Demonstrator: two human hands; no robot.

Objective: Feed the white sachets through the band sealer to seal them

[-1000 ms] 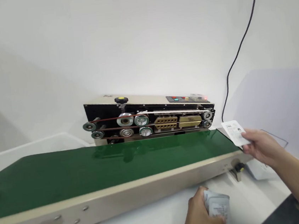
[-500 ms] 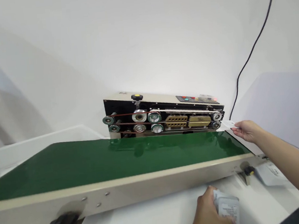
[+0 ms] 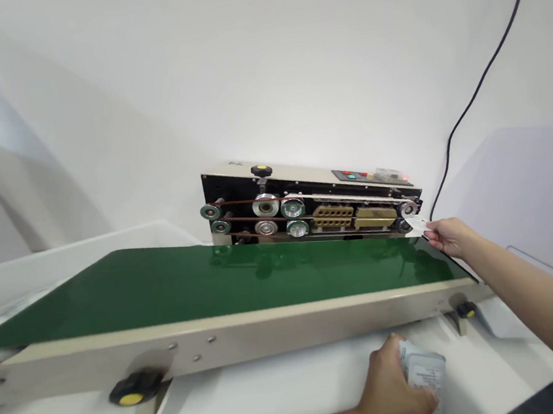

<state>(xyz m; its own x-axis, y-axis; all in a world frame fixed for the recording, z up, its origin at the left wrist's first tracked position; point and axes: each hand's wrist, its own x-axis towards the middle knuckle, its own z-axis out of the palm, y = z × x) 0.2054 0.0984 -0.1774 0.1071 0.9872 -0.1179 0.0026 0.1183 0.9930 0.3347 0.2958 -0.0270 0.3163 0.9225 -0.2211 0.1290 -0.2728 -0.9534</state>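
Note:
A horizontal band sealer (image 3: 305, 200) with pulleys, belts and brass heating blocks stands behind a green conveyor belt (image 3: 215, 286). At the belt's far right end, my right hand (image 3: 450, 237) pinches a small white printed sachet (image 3: 415, 224) by its edge, right beside the sealer's end rollers. Below the conveyor's front rail, my left hand (image 3: 391, 379) grips a bundle of white printed sachets (image 3: 425, 372) against the white table (image 3: 277, 404). The hand hides part of the bundle.
The conveyor's beige frame (image 3: 251, 338) carries black knobs with yellow caps (image 3: 135, 388) and stands on the table. A white tray (image 3: 65, 265) sits behind it at left. A black cable (image 3: 485, 79) runs down the white wall.
My right hand has lowered the sachet from above the belt's end to the sealer's end rollers, and the sachet now shows edge-on. The view has shifted left and upward. My left hand stays on the bundle.

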